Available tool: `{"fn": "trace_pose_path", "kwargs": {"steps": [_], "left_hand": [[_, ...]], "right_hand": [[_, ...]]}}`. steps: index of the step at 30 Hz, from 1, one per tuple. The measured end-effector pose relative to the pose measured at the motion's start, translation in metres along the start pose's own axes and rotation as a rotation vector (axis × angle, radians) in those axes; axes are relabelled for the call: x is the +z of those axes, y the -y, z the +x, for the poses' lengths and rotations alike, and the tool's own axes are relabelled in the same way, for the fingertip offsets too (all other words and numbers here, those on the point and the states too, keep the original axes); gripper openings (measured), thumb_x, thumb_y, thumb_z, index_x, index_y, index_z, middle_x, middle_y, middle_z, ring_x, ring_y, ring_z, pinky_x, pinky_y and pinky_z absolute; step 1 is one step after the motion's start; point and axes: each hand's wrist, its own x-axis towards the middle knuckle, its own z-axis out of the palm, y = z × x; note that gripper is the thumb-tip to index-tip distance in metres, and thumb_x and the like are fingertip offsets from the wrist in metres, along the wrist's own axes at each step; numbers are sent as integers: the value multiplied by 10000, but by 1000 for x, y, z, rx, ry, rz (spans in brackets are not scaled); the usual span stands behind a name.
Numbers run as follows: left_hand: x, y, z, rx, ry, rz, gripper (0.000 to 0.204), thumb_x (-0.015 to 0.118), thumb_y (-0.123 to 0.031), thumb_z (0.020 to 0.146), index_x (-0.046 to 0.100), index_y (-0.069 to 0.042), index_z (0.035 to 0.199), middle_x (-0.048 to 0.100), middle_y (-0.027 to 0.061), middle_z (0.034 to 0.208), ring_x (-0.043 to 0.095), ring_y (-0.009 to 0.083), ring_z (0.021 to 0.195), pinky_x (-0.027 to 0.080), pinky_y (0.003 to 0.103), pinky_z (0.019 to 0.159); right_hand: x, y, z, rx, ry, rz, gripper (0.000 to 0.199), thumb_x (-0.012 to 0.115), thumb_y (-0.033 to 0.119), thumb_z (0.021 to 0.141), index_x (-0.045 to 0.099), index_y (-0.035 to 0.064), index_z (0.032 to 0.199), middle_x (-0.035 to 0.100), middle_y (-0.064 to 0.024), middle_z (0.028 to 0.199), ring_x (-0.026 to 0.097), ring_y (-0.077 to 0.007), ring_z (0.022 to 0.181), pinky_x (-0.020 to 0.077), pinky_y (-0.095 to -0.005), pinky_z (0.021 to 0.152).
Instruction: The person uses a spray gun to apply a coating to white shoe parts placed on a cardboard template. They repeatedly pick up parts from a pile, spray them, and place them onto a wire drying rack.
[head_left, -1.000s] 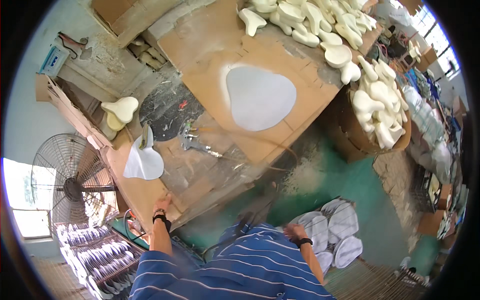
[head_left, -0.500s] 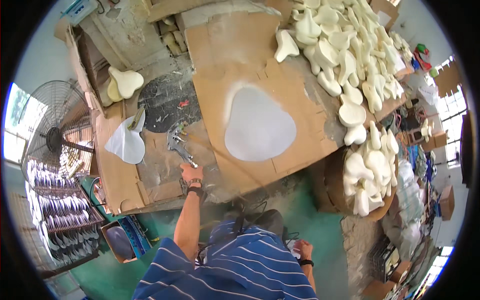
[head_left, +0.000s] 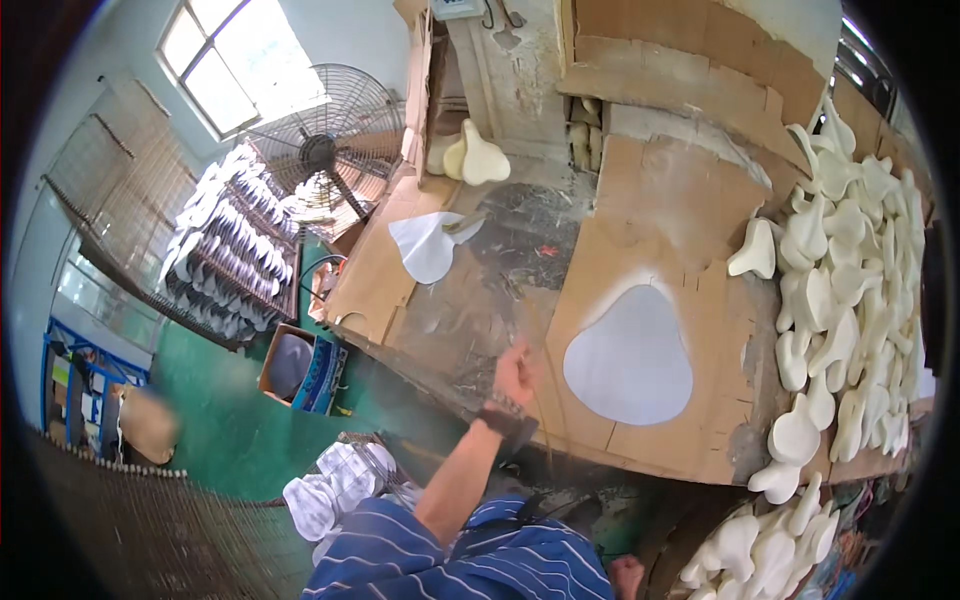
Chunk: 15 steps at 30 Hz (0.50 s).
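Note:
My left hand is over the near part of the worktable, fingers curled. It seems to grip a metal spray gun, now smeared by motion; a thin yellowish hose trails beside the hand. Right of it, a pale grey pear-shaped sheet lies flat on cardboard, with whitish residue around its upper edge. My right hand hangs low at the picture's bottom edge, fingers curled; what it holds, if anything, is hidden. A folded white sheet piece lies at the table's left, with a narrow tool on it.
Cream saddle-shaped foam pieces heap on the right, with more in a bin below. Two others stand at the back left. Beyond the table's left edge are a caged fan, a loaded rack and a box.
The view has swung left, so the table sits further right in the picture. The spray gun, sharp before at my left hand, is now blurred. My right hand is lower in the picture.

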Motion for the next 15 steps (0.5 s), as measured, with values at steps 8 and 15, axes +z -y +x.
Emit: {"fn": "trace_pose_path", "kwargs": {"steps": [8,15], "left_hand": [[124,166,-170,-24,301,664,160,613,-156,952,561,-42,1051,567,35,819,586,148,742,497,317,675],[156,256,-200,-133,687,665,296,657,-114,890,578,-45,1166,591,109,1187,582,228,1130,474,393,939]], "right_hand": [[-220,285,-31,-680,72,558,660,764,238,760,531,-44,1309,661,-169,1105,640,-259,996,512,-366,854],[-239,353,-96,-858,-197,502,595,765,114,734,547,-16,1273,624,-117,1128,611,-196,941,486,-299,820]]}}
